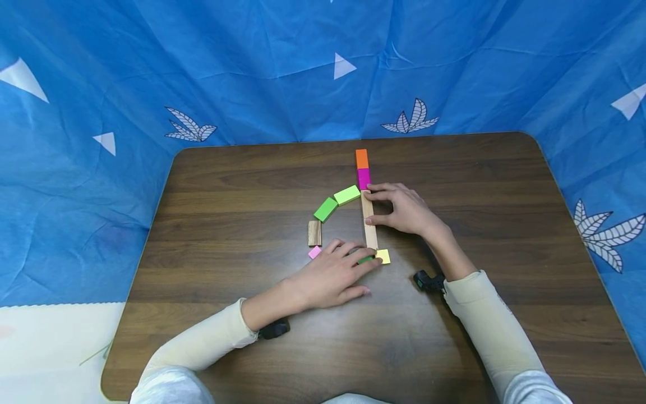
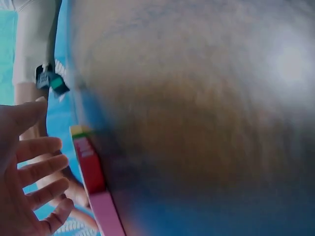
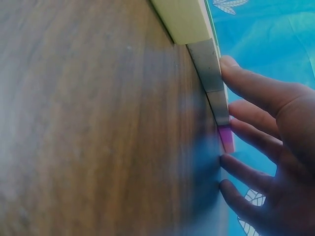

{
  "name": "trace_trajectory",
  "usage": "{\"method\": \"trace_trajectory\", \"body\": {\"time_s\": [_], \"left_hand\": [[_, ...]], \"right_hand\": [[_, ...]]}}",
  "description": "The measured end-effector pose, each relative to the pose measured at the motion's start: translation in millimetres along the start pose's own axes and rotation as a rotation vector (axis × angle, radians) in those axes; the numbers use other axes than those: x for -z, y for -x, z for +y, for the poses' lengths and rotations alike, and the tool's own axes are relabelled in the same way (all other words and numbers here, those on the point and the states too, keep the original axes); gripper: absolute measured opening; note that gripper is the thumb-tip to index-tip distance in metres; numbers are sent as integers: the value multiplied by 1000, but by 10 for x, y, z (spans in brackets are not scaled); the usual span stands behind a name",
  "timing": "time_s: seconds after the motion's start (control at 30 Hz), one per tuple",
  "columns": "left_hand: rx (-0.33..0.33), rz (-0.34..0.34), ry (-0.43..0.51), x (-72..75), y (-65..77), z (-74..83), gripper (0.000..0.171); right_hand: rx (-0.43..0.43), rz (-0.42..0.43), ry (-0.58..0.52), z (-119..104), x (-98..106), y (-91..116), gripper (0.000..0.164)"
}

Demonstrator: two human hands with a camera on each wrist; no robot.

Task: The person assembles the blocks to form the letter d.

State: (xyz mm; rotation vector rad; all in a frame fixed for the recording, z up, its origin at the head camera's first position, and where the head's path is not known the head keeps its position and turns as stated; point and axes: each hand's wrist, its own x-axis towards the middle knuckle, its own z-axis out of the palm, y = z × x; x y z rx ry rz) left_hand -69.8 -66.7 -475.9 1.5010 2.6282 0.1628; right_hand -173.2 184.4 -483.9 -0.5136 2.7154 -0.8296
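Observation:
My right hand touches a line of natural-wood blocks from its right side. Its thumb lies lower on the wood, and its other fingertips reach up to where a magenta block begins. An orange block continues the line at the top. Over the lower blocks spreads my left hand, fingers loosely extended and partly covering a green block. Beside those fingertips sits a yellow block. In the left wrist view, a red block and a pink block lie alongside the left hand.
A curve of blocks runs left of the wooden line: light green, green, dark-grained wood and a pink block. They lie on a brown wooden table. A blue patterned curtain hangs around the table's back and sides.

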Motion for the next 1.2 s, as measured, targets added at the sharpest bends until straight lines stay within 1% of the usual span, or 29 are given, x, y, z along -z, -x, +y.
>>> {"method": "trace_trajectory", "body": {"time_s": [0.1,0.2,0.37,0.47,0.57,0.67,0.77,0.87,0.97,1.13,1.2], "left_hand": [[41,33,100,29,61,-103,60],[102,75,194,70,157,-257,59],[232,149,273,132,356,-569,60],[307,192,293,138,468,-764,59],[361,225,300,120,548,-950,59],[406,243,304,85,599,-1114,59],[449,250,306,49,638,-1246,60],[485,260,313,31,673,-1342,60],[502,264,323,32,707,-1401,61],[506,231,319,52,742,-1466,64],[511,213,303,64,753,-1494,65]], "right_hand": [[-2,-3,-3,11,6,-4,69],[-7,-5,-8,26,12,-12,70],[-4,-16,-6,49,21,-22,71],[1,-28,-11,67,25,-31,71],[8,-35,-12,80,34,-38,72],[11,-37,-8,78,51,-41,72],[9,-39,-4,79,66,-38,73],[12,-40,2,94,60,-37,73],[20,-35,3,106,45,-29,73],[34,-21,-12,116,24,1,71],[34,-17,-23,120,16,17,71]]}}
